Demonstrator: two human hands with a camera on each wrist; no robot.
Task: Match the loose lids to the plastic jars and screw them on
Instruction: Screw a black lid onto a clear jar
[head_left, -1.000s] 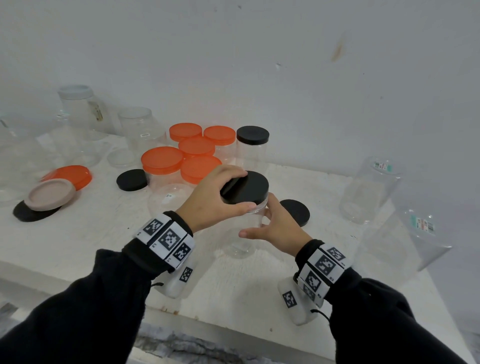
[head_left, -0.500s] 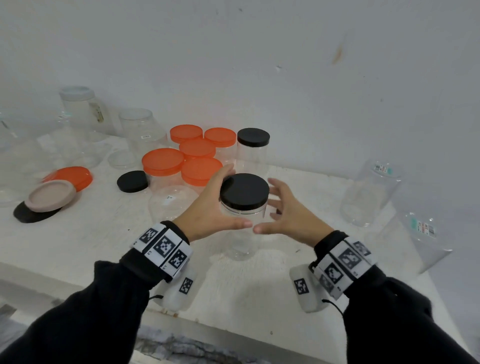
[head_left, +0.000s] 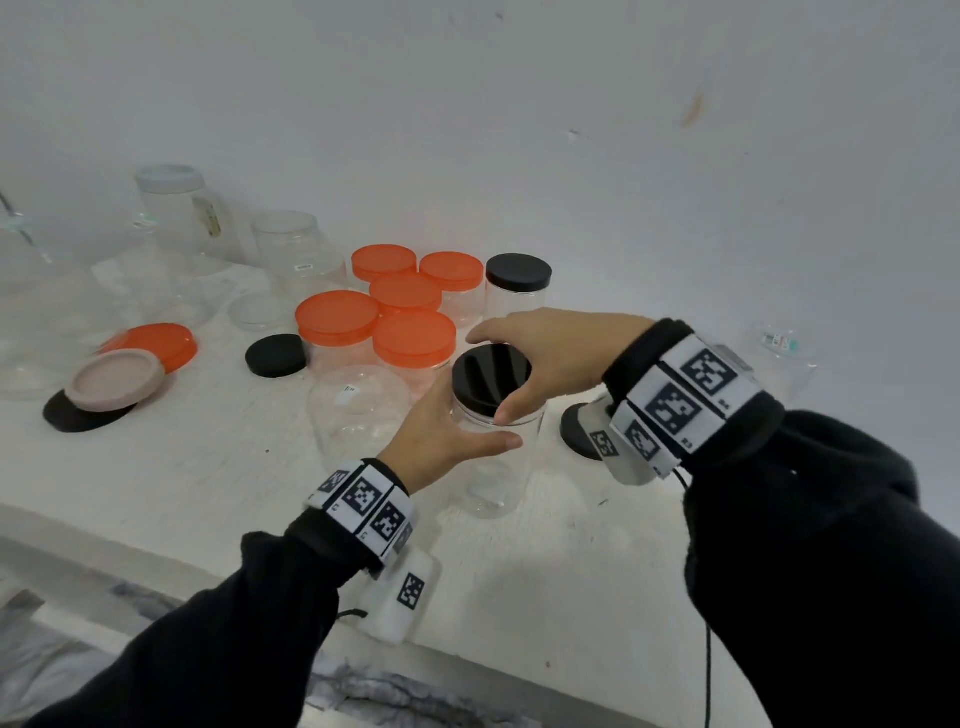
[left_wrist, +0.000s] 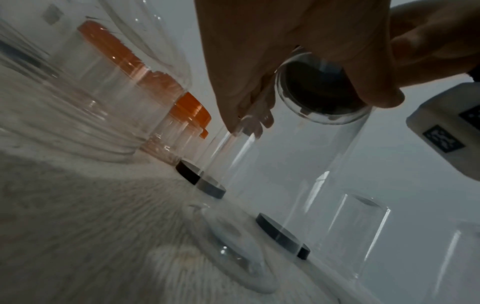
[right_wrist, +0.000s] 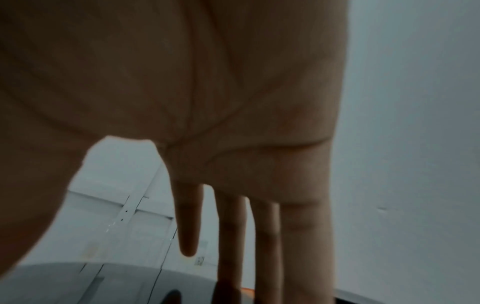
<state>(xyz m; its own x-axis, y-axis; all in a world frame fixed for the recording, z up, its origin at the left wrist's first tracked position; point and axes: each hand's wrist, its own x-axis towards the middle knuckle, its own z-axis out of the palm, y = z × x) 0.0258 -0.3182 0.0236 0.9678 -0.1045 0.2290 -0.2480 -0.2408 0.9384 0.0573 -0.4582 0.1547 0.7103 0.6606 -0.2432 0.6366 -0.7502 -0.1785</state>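
1. White tabletop (head_left: 156, 467) under a plain wall fills the head view. At centre the left hand (head_left: 441, 436) grips the clear jar (head_left: 493, 462); the right hand (head_left: 550, 358) curls over its black lid (head_left: 488, 376), likely mid-screwing. Capped upper centre: five orange-lidded jars (head_left: 413, 338), one black-lidded jar (head_left: 518, 291). Loose: two black lids (head_left: 275, 356), several bare jars (lids left to match).
2. Left wrist view: fingers (left_wrist: 233, 61) wrap the jar.
3. Right wrist view: fingers (right_wrist: 306, 236) point down, grip unclear.

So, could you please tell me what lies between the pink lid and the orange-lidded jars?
A loose black lid lies flat on the table, seen in the head view.
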